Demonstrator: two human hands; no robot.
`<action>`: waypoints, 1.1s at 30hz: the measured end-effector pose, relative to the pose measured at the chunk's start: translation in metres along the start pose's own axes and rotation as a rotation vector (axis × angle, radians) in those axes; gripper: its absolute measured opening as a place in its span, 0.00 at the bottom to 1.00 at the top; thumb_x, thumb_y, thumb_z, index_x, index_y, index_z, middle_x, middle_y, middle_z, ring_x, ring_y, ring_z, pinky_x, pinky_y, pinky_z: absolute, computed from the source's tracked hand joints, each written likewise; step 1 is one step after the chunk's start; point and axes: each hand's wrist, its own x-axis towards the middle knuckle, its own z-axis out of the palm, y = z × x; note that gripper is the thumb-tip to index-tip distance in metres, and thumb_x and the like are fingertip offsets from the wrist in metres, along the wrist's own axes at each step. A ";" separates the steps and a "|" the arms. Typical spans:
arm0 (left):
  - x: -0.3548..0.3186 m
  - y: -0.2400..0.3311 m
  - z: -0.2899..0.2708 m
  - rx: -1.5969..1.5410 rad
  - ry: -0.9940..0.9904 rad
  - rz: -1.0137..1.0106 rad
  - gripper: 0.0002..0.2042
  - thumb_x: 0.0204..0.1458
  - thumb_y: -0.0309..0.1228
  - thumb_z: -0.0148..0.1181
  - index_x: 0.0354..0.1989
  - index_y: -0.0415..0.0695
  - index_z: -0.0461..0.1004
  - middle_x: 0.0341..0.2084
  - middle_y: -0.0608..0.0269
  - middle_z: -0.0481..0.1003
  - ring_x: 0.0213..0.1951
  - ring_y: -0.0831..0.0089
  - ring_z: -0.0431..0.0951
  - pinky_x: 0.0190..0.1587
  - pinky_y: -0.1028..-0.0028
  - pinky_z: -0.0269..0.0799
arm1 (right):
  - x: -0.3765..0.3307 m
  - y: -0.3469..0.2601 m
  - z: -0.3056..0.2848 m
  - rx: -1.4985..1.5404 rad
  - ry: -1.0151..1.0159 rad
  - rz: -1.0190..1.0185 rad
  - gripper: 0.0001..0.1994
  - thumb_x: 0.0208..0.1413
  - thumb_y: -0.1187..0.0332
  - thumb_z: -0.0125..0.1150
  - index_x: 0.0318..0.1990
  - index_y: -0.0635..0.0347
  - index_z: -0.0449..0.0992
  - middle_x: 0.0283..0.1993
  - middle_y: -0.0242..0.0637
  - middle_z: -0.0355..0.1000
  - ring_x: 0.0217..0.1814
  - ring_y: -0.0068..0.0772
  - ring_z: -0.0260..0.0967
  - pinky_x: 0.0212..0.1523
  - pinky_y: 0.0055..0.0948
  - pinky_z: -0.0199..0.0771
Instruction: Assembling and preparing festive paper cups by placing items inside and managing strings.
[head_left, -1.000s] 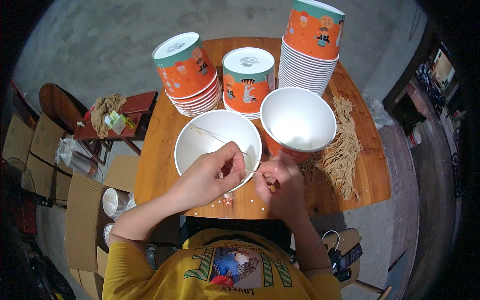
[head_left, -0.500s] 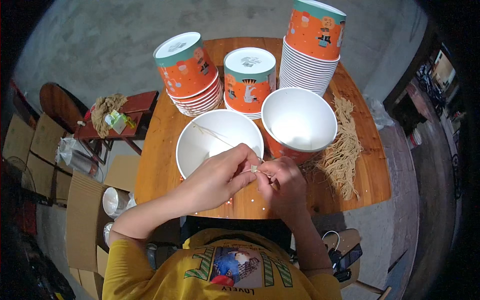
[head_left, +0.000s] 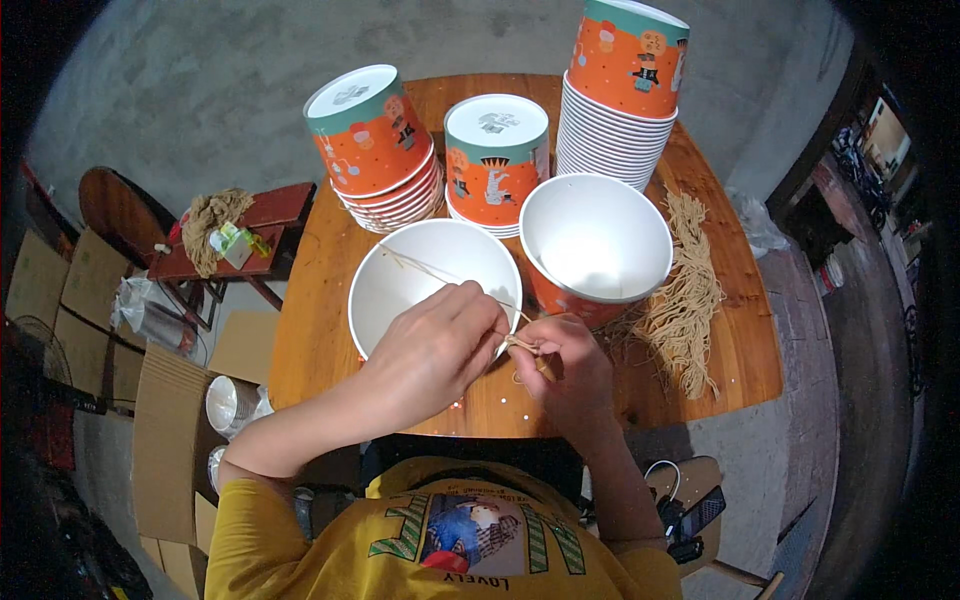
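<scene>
Trailing over a round, white-lined paper bucket [head_left: 385, 290], a thin beige string [head_left: 522, 344] was pinched by the left hand [head_left: 428, 343] and the right hand [head_left: 572, 372] above the bucket's rim, while a shaggy bundle of beige strings [head_left: 690, 300] was spread on the brown wooden table [head_left: 325, 320].

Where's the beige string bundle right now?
In the head view, the beige string bundle lies on the right side of the wooden table, just right of the right-hand open paper bucket.
</scene>
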 end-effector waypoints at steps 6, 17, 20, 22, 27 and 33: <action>0.000 0.003 0.001 -0.230 -0.051 -0.185 0.06 0.52 0.24 0.56 0.33 0.38 0.65 0.26 0.54 0.69 0.31 0.56 0.73 0.32 0.64 0.69 | 0.002 -0.005 0.000 0.064 0.025 0.021 0.13 0.45 0.73 0.65 0.39 0.59 0.70 0.34 0.38 0.70 0.36 0.40 0.70 0.37 0.36 0.71; -0.003 -0.002 0.004 -0.449 -0.058 -0.218 0.08 0.55 0.25 0.54 0.39 0.40 0.62 0.27 0.57 0.71 0.30 0.64 0.76 0.32 0.69 0.70 | 0.004 -0.005 0.000 -0.062 0.082 -0.069 0.10 0.44 0.75 0.62 0.34 0.58 0.68 0.30 0.38 0.68 0.33 0.43 0.69 0.35 0.39 0.71; -0.003 -0.003 0.005 -0.442 -0.051 -0.197 0.08 0.55 0.24 0.54 0.39 0.40 0.62 0.27 0.58 0.71 0.30 0.64 0.75 0.32 0.70 0.70 | 0.003 -0.003 -0.002 -0.134 0.087 -0.093 0.11 0.41 0.77 0.61 0.32 0.57 0.67 0.31 0.38 0.68 0.33 0.44 0.69 0.35 0.39 0.71; -0.004 -0.002 0.003 -0.425 -0.053 -0.209 0.08 0.54 0.23 0.53 0.40 0.40 0.62 0.27 0.58 0.71 0.30 0.64 0.75 0.32 0.70 0.70 | 0.003 -0.005 -0.003 -0.173 0.091 -0.098 0.11 0.41 0.77 0.60 0.33 0.57 0.67 0.31 0.39 0.68 0.34 0.44 0.69 0.35 0.39 0.71; -0.004 -0.001 0.001 -0.414 -0.080 -0.235 0.07 0.55 0.23 0.52 0.40 0.40 0.62 0.26 0.59 0.70 0.28 0.65 0.74 0.31 0.69 0.69 | 0.000 0.001 -0.003 -0.202 0.093 -0.101 0.13 0.40 0.76 0.59 0.35 0.56 0.66 0.31 0.40 0.67 0.35 0.46 0.69 0.36 0.40 0.72; -0.003 -0.001 0.001 -0.397 -0.065 -0.227 0.07 0.55 0.24 0.52 0.40 0.41 0.62 0.26 0.60 0.70 0.28 0.66 0.74 0.31 0.70 0.69 | 0.000 -0.002 -0.004 -0.084 0.093 -0.130 0.15 0.40 0.76 0.60 0.38 0.56 0.66 0.31 0.42 0.67 0.34 0.47 0.69 0.36 0.41 0.72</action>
